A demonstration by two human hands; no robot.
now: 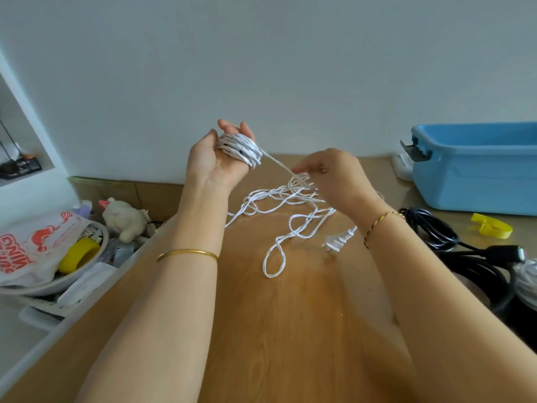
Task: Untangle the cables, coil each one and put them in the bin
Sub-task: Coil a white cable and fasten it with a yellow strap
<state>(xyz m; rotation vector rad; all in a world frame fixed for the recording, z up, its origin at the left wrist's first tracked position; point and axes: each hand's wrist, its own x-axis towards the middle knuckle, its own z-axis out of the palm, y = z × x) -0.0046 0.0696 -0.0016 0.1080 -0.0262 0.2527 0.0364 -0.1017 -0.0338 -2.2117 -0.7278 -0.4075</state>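
Coiling in hand, by the look of it: first cable only partly wound, second one untouched, nothing yet carried to the bin.

Nearest, on the wooden counter (290,330): the unwound slack of the white cable (299,187), trailing toward the viewer in one long twisted loop, with its two-pin plug (331,244) lying just beside the right wrist. At the right edge, a black cable (430,228) heaped in a loose bundle of its own, apart from the white one.

Further out, the right grip (334,175): closed, fingers curled down into the knot of white loops, fingertips pinching the single strand stretched taut up toward the left. Impossible to say whether other loops are caught under those fingers.

Beyond that, raised above the counter, the left grip (215,161): palm up, fingers bound round by the wound coil (241,148), a thick ball of turns, thumb alongside, holding it in place.

Farthest, at the back right: a yellow strap (491,226) on the counter, then the blue bin (476,175), well apart from both grips, its inside hidden.

Next, most likely: lead the taut strand round the left fingers for another turn. Calls for light, even tension, for shaking the crossings out of the slack to keep knots out of the coil, and for minding the plug end against snagging.
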